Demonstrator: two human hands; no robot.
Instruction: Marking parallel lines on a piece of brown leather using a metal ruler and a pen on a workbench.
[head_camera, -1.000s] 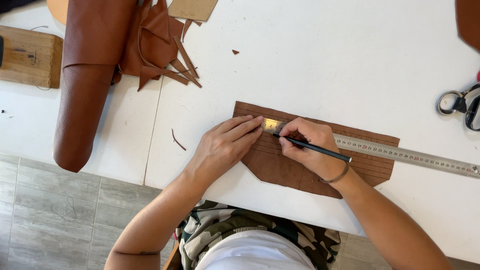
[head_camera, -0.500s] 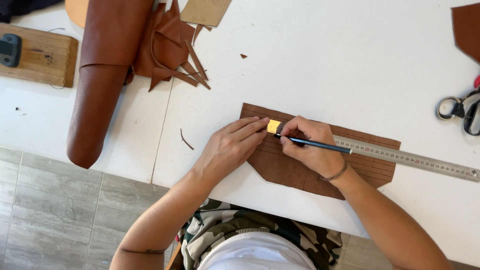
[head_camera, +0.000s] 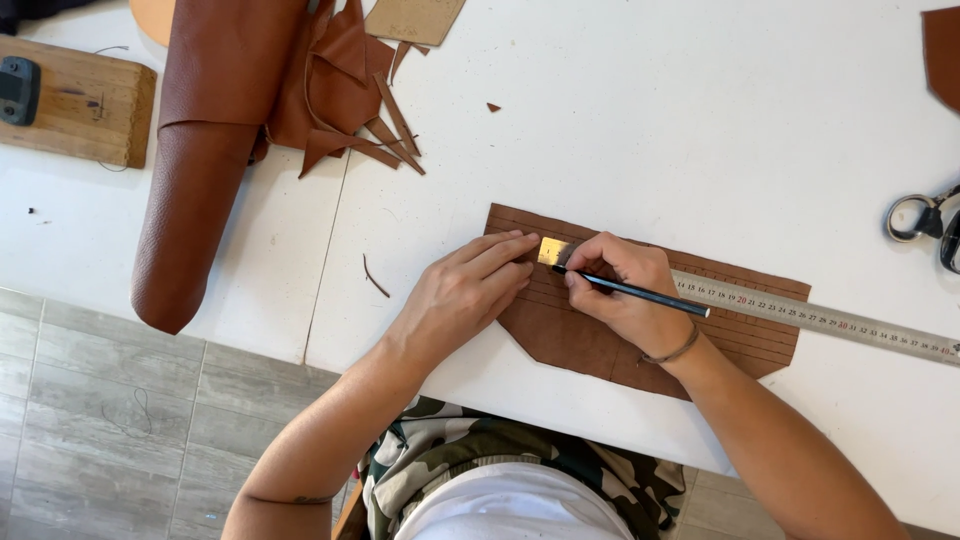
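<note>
A brown leather piece (head_camera: 745, 345) with ruled lines lies flat on the white table (head_camera: 640, 130). A long metal ruler (head_camera: 830, 322) lies across it, its brass-coloured end near the piece's left part. My left hand (head_camera: 465, 290) presses flat on the leather, fingertips at the ruler's end. My right hand (head_camera: 622, 295) grips a dark pencil (head_camera: 650, 293) whose tip touches the leather just below the ruler's end.
A rolled brown hide (head_camera: 205, 150) and leather offcuts (head_camera: 365, 95) lie at the upper left. A wooden block (head_camera: 85, 105) carrying a black object sits far left. Scissors (head_camera: 925, 225) lie at the right edge, with another leather piece (head_camera: 942, 55) at the top right. Tiled floor lies below the table's edge.
The view has shifted slightly, so everything sits a little lower and to the right. Both hands stay at the ruler's end with the pencil tip on the leather.
</note>
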